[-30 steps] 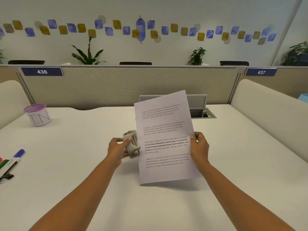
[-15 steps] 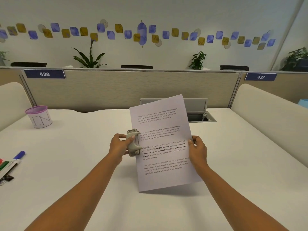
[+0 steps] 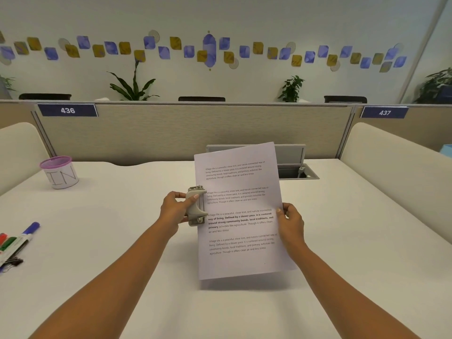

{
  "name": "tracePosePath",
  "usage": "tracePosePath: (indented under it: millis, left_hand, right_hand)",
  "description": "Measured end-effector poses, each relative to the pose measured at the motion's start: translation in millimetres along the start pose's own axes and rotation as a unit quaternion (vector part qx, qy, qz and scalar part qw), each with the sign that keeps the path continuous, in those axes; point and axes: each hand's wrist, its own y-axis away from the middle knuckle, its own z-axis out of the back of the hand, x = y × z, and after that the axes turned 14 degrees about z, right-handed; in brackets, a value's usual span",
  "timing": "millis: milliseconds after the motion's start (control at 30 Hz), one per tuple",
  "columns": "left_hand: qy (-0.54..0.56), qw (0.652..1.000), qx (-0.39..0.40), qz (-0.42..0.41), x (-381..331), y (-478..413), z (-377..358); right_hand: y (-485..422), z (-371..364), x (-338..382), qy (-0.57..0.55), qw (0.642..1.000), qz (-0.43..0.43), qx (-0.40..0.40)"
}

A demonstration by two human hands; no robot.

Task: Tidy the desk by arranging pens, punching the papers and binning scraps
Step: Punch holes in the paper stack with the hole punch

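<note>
Broadly: wide white desk surface [image 3: 122, 241] fills the bay, closed at the back by a beige fabric partition [image 3: 171, 133]. A grey cable hatch [image 3: 297, 171] stands open at the far edge, partly hidden behind the paper.

White printed paper sheet [image 3: 244, 182], four blocks of text. It is held up off the surface, nearly upright and slightly skewed, with its lower edge clear and a shadow beneath. Likely raised so the left margin can be lined up with the punch in plain sight.

Pink-rimmed mesh pen cup with a white lettered wrap [image 3: 60, 173] stands far left near the partition, well apart from the work.

Right hand [image 3: 291, 221] pinches the sheet's right edge at mid-height, thumb on the printed face and fingers behind. It serves as the steadying grip, holding the page taut against the tool.

Left hand [image 3: 175, 209] is curled round a small grey hand-held hole punch [image 3: 195, 206], thumb over its front. The punch sits at the sheet's left edge, mouth turned toward the margin. The edge seems to lie in the slot; how deep, I cannot tell. No holes show in the margin, so I judge the squeeze is not yet made.

Loose markers with blue, green and red caps [image 3: 19, 241] lie at the near left edge, not in the cup. Pen arranging looks undone.

Black binder clip [image 3: 13, 263] lies just beside them.
</note>
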Motion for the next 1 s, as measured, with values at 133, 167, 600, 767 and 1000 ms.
tracePosePath:
  millis: [133,167,600,767,1000]
  left_hand:
    - [-0.009,1.0,0.002,0.006,-0.5,-1.6,0.2]
    - [-0.009,1.0,0.003,0.007,-0.7,-2.4,0.1]
    - [-0.054,0.997,-0.02,0.058,20.7,-20.2,-11.9]
    - [-0.12,0.99,-0.039,0.057,30.7,-30.0,-19.9]
    - [-0.272,0.959,-0.069,0.03,35.2,-44.3,-26.7]
  right_hand:
    - [0.1,1.1,-1.3,-0.006,1.0,-0.003,0.002]
    - [0.1,1.1,-1.4,-0.006,1.0,-0.004,0.003]
    - [-0.9,-1.5,-21.7,0.027,0.997,-0.063,0.026]
    - [-1.8,-5.0,-33.9,0.055,0.994,-0.09,0.039]
    - [-0.6,-12.9,-44.0,0.085,0.991,-0.089,0.056]
